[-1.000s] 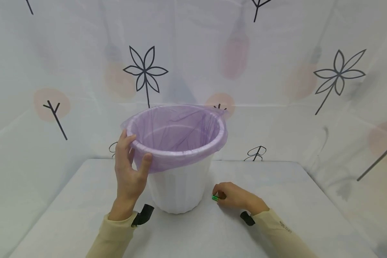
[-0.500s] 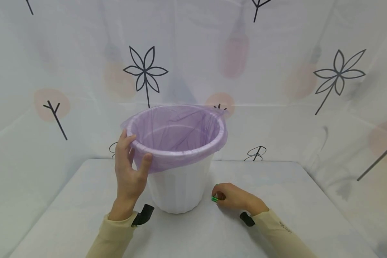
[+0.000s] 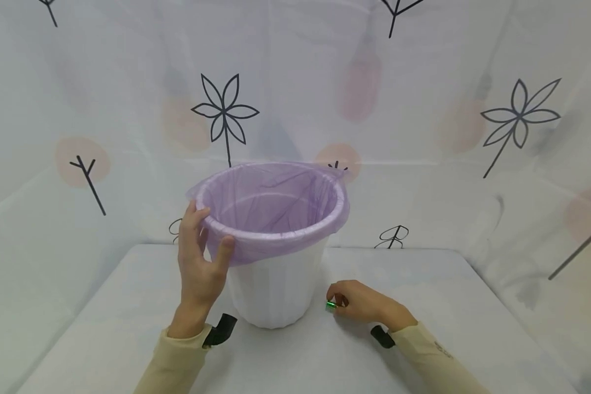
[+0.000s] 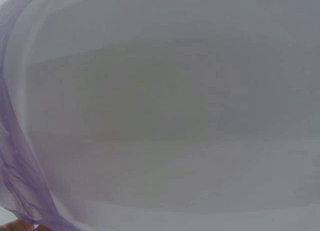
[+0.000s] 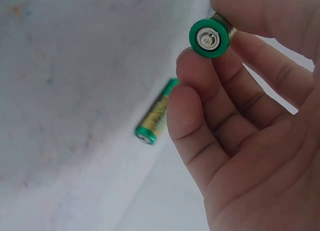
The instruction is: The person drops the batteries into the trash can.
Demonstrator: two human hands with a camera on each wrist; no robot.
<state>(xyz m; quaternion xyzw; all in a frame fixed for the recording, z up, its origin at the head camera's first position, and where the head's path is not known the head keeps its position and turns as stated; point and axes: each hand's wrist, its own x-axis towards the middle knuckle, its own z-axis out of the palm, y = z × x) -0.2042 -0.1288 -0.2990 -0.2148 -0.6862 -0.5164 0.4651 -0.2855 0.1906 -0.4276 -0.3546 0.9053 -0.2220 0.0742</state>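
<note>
A white trash bin (image 3: 271, 293) stands upright, lined with a thin purple trash bag (image 3: 271, 253) folded over its rim. My left hand (image 3: 199, 279) holds the bin at the near left of the rim, over the bag. In the left wrist view the bin's pale wall (image 4: 165, 106) fills the picture. Low beside the bin, my right hand (image 3: 361, 302) pinches a green-and-gold battery (image 5: 211, 37) between thumb and fingers, its terminal end facing the right wrist camera. Another such battery (image 5: 156, 115) lies on the white surface behind the fingers; the head view hides it.
The bin stands on a white-covered table (image 3: 409, 284). A pale cloth backdrop (image 3: 285, 82) printed with flowers and twigs surrounds the table at the back and sides. Black wrist mounts (image 3: 220, 330) sit at both cuffs.
The head view has shifted slightly, moving everything a little down and right. The battery at my right fingertips has turned slightly. My left hand keeps its place on the rim.
</note>
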